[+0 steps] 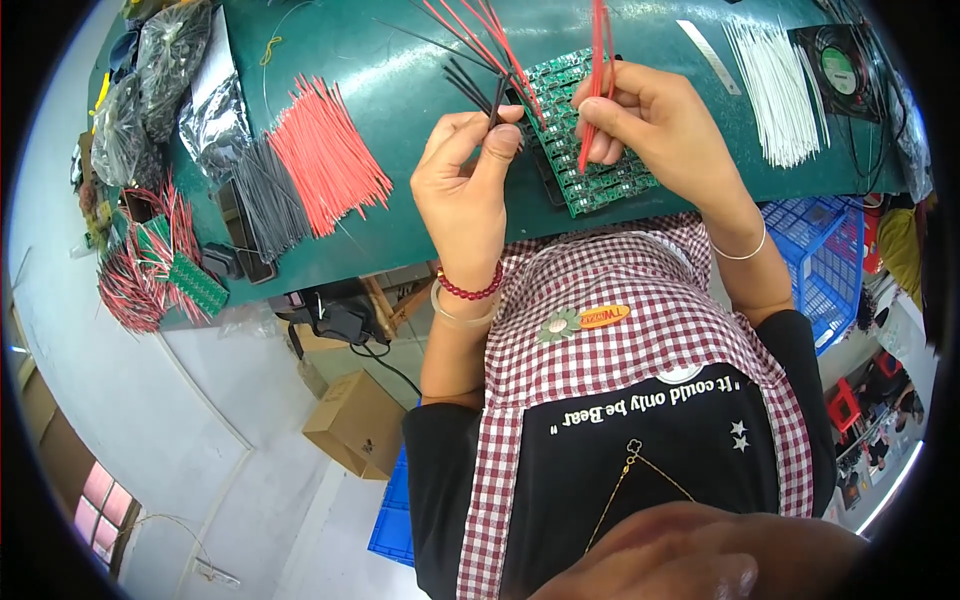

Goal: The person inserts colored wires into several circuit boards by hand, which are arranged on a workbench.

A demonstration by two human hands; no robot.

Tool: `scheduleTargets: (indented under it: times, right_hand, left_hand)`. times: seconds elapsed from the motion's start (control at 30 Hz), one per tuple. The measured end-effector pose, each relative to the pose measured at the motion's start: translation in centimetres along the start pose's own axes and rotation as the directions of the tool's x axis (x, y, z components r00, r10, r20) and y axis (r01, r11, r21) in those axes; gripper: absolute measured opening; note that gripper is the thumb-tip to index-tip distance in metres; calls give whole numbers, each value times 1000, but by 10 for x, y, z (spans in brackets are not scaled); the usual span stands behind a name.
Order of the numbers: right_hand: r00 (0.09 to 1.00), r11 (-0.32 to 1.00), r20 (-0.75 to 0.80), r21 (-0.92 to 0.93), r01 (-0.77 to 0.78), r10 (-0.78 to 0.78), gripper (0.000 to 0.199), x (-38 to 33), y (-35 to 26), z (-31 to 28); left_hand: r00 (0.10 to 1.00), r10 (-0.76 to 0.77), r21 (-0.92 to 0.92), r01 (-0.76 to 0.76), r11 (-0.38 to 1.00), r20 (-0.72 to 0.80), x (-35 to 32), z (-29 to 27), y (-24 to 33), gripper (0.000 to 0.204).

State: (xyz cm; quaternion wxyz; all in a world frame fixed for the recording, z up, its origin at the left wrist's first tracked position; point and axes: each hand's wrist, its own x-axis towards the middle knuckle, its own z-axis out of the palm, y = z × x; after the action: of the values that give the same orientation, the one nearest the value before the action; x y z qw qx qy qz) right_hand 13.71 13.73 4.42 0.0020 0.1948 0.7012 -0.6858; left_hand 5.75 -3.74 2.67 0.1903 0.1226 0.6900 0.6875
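Note:
My left hand (464, 185) is closed, thumb against fingers, on a few short black wires (490, 98) that stick up past the fingertips. My right hand (668, 122) pinches a small bunch of red wires (597, 60), held upright over a green circuit board panel (590, 197). The panel, made of rows of small boards with parts on them, lies on the green table between my hands and is partly hidden by the right one. Longer red wires (483, 35) slant up from its left edge; whether they are fixed to it I cannot tell.
Left of my hands lie bundles of red wires (330, 155) and black wires (268, 195), plus wired boards (197, 280) at the table (420, 240) edge. To the right are white wires (775, 95), a ruler-like strip (706, 55) and a black fan (835, 65). Blue crates (815, 250) stand below.

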Motion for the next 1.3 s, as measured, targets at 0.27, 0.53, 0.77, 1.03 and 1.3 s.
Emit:
scheduleTargets:
  times: [0.27, 0.53, 0.77, 1.03, 1.3]
  right_hand:
    - [989, 998, -135, 24, 57, -53, 18, -3, 9, 12]
    - [984, 995, -152, 37, 96, -89, 17, 0, 13, 15]
    - [985, 995, -141, 7, 98, -97, 16, 3, 15, 16]
    - [985, 995, -141, -13, 98, -99, 16, 4, 13, 17]
    - [988, 992, -113, -92, 91, -101, 13, 1, 11, 17]
  left_hand:
    - [964, 229, 111, -214, 970, -139, -2, 14, -13, 15]
    - [928, 354, 293, -309, 905, -116, -1, 15, -17, 18]
    - [913, 400, 355, -349, 867, -81, -3, 17, -14, 18]
    - [902, 425, 374, -371, 850, -70, -2, 16, -16, 17]
    - [890, 451, 404, -392, 827, -60, -3, 16, -16, 18]
